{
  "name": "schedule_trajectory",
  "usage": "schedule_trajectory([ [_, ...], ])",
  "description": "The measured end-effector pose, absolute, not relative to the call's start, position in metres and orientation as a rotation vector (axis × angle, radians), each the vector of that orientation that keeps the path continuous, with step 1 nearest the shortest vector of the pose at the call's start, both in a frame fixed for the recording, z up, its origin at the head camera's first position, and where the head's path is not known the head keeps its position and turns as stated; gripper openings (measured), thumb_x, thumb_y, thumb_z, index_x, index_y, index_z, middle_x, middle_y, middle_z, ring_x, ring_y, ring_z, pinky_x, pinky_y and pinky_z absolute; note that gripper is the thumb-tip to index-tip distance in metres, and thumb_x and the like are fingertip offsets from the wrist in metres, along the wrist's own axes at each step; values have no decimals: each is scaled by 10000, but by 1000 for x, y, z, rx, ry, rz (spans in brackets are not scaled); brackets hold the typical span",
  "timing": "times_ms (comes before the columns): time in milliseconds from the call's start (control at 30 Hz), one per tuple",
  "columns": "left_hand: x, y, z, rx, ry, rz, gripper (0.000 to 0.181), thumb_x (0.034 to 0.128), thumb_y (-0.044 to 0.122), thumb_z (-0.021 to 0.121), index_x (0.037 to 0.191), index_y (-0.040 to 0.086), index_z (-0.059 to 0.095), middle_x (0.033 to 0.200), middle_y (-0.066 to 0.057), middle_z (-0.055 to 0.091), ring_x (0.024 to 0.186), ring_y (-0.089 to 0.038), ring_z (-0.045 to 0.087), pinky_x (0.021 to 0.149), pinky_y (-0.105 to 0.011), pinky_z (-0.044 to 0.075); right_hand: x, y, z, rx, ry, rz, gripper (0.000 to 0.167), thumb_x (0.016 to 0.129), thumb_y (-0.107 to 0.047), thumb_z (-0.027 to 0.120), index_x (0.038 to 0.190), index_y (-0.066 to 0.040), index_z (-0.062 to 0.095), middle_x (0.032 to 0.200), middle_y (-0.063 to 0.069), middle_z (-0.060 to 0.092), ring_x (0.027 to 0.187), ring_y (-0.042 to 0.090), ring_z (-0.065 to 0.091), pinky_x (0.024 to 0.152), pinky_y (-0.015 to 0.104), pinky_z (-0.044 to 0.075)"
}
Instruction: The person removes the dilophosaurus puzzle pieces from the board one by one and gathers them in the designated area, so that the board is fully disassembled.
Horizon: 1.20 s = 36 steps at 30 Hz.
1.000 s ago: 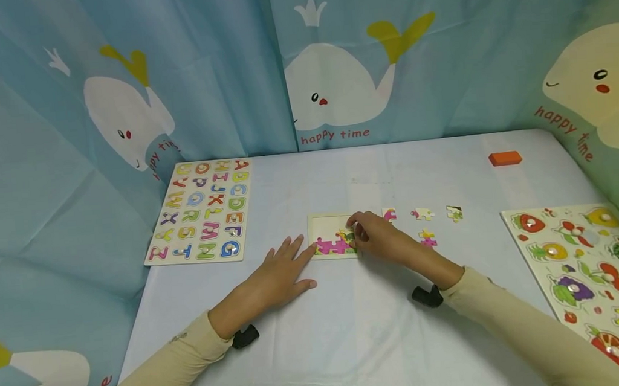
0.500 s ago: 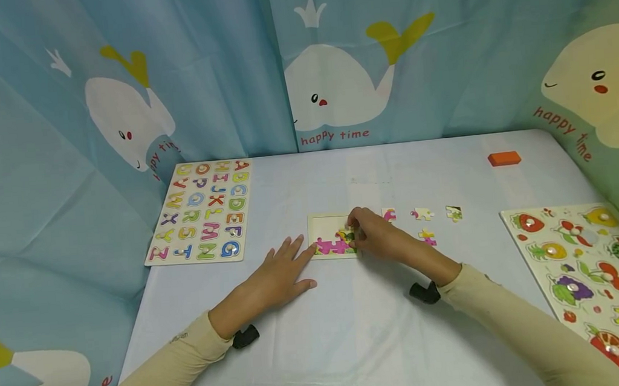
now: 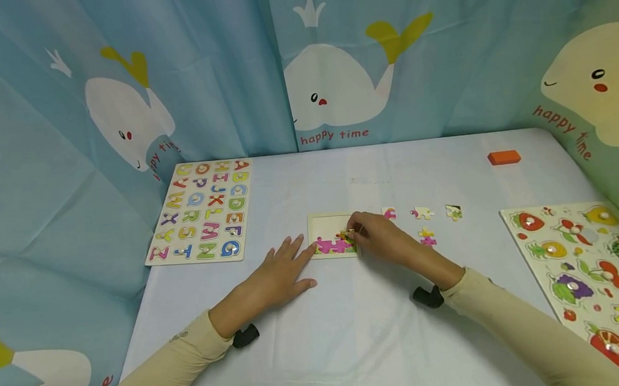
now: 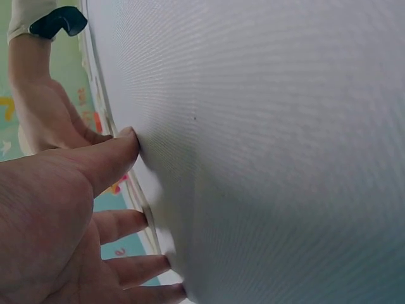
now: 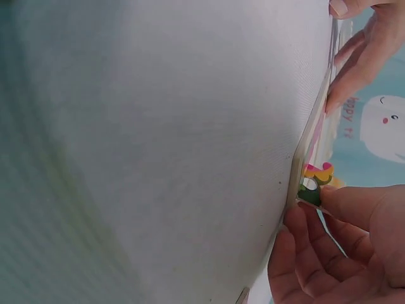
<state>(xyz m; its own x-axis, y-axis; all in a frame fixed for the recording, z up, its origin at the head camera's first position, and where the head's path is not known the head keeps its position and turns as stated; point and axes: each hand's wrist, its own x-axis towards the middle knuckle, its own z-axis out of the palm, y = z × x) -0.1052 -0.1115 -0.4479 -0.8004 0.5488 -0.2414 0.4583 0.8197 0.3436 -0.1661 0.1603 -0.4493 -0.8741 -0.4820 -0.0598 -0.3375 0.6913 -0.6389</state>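
Since half a second ago, I see the right hand [image 3: 376, 234] has shifted slightly and the puzzle piece [image 3: 347, 235] at its fingertips has tipped up, its green face now mostly lost to my head view. My right wrist view shows thumb and finger pinching that piece at the edge of the puzzle frame [image 3: 328, 223]. Pink pieces [image 3: 333, 247] lie along the frame's near side. My left hand [image 3: 279, 275] has stayed put, fingers spread, index fingertip touching the frame's left side near its lower corner. Right of the frame I count four loose pieces [image 3: 424, 213], and well beyond them sits an orange block [image 3: 504, 157].
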Motion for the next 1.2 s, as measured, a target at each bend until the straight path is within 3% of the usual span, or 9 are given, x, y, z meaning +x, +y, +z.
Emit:
schedule_trajectory([
  [467, -107, -110, -448, 767, 2670, 382, 752, 1054, 459, 630, 1667, 139, 336, 1738, -188, 232, 1607, -425, 200, 1214, -689, 276, -168, 172, -437, -602, 2735, -1017, 101, 1051, -109, 651, 1114, -59, 713, 1063, 81, 708, 966, 234, 672, 842, 402, 560],
  [667, -106, -110, -448, 773, 2677, 381, 745, 1057, 456, 627, 1664, 134, 341, 1733, -195, 240, 1603, -430, 210, 1212, -686, 284, -170, 204, -417, -551, 2808, -1019, 160, 1070, -133, 634, 1173, -42, 717, 1088, 123, 707, 935, 273, 686, 760, 395, 555],
  [800, -105, -110, -449, 770, 2683, 379, 746, 1054, 457, 631, 1661, 130, 348, 1732, -195, 247, 1601, -431, 217, 1212, -685, 287, -170, 236, -403, -511, 2844, -1011, 216, 1078, -156, 627, 1237, -18, 676, 1103, 138, 724, 1022, 313, 703, 832, 409, 571],
  [867, -105, -110, -449, 769, 2684, 379, 747, 1052, 459, 633, 1660, 130, 350, 1732, -192, 249, 1601, -430, 218, 1211, -685, 288, -170, 255, -395, -485, 2851, -1015, 237, 1076, -175, 634, 1243, -7, 650, 1102, 149, 721, 1043, 324, 703, 845, 346, 569],
  [933, -106, -111, -450, 768, 2685, 379, 748, 1051, 462, 634, 1660, 131, 352, 1732, -190, 251, 1601, -429, 219, 1210, -684, 291, -169, 276, -388, -452, 2858, -1013, 244, 1072, -208, 645, 1221, -15, 644, 1093, 149, 717, 1038, 286, 702, 819, 262, 552],
  [1033, -106, -111, -450, 769, 2686, 383, 749, 1050, 464, 634, 1660, 132, 353, 1731, -190, 254, 1601, -431, 220, 1209, -685, 293, -168, 307, -382, -396, 2872, -975, 235, 1066, -261, 658, 1167, -49, 660, 1081, 129, 722, 992, 125, 675, 759, 166, 498],
  [1133, -106, -111, -449, 767, 2686, 385, 750, 1051, 462, 633, 1661, 131, 350, 1731, -192, 252, 1601, -431, 218, 1210, -686, 290, -167, 335, -383, -368, 2851, -915, 207, 1061, -252, 667, 1143, -62, 675, 1066, 112, 724, 927, 3, 614, 742, 174, 488],
  [1200, -106, -111, -449, 764, 2687, 388, 748, 1051, 459, 634, 1660, 130, 350, 1731, -192, 253, 1601, -431, 218, 1211, -687, 288, -166, 350, -388, -356, 2804, -878, 169, 1064, -210, 659, 1140, -59, 672, 1059, 104, 715, 904, -9, 594, 744, 195, 495],
])
